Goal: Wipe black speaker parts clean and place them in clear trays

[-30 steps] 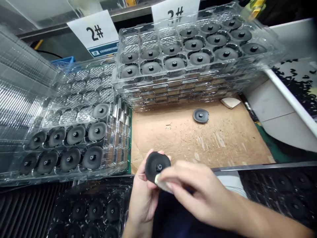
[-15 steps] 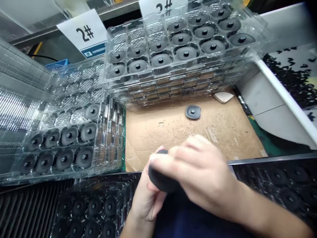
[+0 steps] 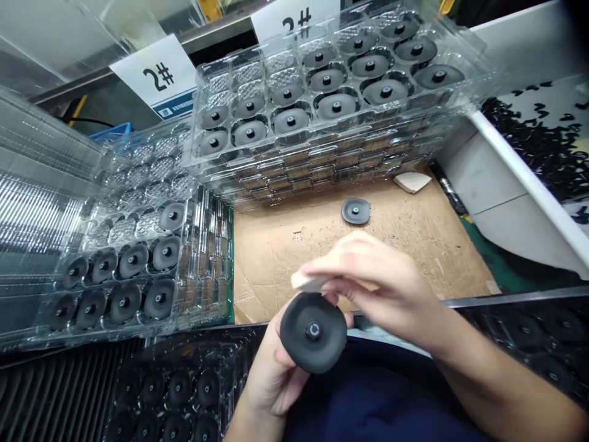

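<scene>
Left hand [image 3: 271, 380] curled behind black rubber disc [image 3: 313, 331], holding it by edge. Right hand [image 3: 381, 288] half closed, pinching pale pad [image 3: 306, 282] just above disc.

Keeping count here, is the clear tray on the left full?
Not full: the clear plastic tray holds black discs in its near rows, while its far cells stand empty.

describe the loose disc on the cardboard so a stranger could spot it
Find the stack of clear plastic trays below the 3# card. On the brown cardboard sheet in front of it lies a dark round disc with a central stud. It is the only one lying loose, not seated in a tray pocket or held.
</scene>
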